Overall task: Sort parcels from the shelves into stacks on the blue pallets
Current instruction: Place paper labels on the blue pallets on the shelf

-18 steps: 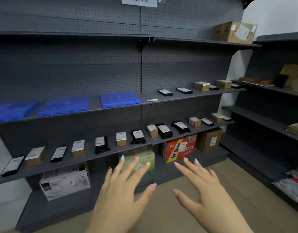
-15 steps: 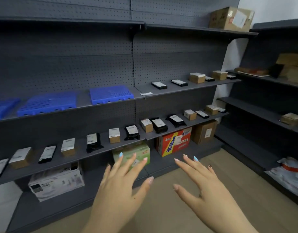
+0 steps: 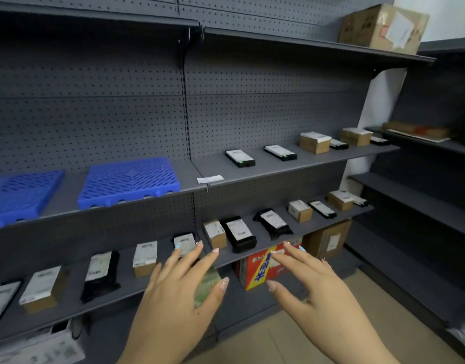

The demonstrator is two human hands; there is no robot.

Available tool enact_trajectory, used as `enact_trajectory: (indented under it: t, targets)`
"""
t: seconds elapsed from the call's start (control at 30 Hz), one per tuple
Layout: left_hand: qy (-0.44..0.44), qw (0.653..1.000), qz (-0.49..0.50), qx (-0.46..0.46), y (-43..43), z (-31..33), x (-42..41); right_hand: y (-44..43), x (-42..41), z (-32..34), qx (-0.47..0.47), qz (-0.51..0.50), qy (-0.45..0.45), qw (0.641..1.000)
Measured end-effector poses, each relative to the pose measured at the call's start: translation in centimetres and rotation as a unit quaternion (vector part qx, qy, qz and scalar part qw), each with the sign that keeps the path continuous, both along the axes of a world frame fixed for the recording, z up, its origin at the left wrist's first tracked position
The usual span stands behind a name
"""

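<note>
Two blue pallets (image 3: 129, 181) (image 3: 21, 195) lie bare on the left half of the middle shelf. Small parcels line the shelf below: brown boxes (image 3: 214, 233) (image 3: 144, 258) and black bags (image 3: 238, 232) (image 3: 274, 223). More flat black parcels (image 3: 239, 158) and brown boxes (image 3: 314, 141) sit on the right half of the middle shelf. My left hand (image 3: 178, 298) and my right hand (image 3: 312, 287) are both raised with fingers spread, holding nothing. The left fingertips overlap a black parcel (image 3: 184, 241) on the lower shelf; whether they touch it I cannot tell.
A large cardboard box (image 3: 383, 26) stands on the top shelf at right. On the bottom shelf are a red and yellow carton (image 3: 255, 271), a brown box (image 3: 328, 239) and a green carton (image 3: 206, 287). A second dark shelving unit (image 3: 420, 195) runs along the right wall.
The shelves have grown larger and shifted left in view as I came closer. Both hands have reached forward and now lie near the lower parcel shelf, still holding nothing.
</note>
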State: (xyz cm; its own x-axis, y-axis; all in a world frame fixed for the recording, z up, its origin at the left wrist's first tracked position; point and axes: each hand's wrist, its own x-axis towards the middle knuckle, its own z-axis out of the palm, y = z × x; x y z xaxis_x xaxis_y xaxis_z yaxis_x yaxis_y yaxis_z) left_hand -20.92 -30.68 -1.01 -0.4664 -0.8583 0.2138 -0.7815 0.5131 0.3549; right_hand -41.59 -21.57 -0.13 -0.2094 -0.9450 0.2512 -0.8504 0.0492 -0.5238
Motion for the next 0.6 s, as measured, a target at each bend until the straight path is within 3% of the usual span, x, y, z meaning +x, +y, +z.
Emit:
enact_trajectory:
  t: [0.6]
  targets:
    - [0.032,0.999,0.035,-0.019,-30.1,0.6,-19.2,-30.7,-19.6,1.4,-0.038,0.011,-0.021,0.999]
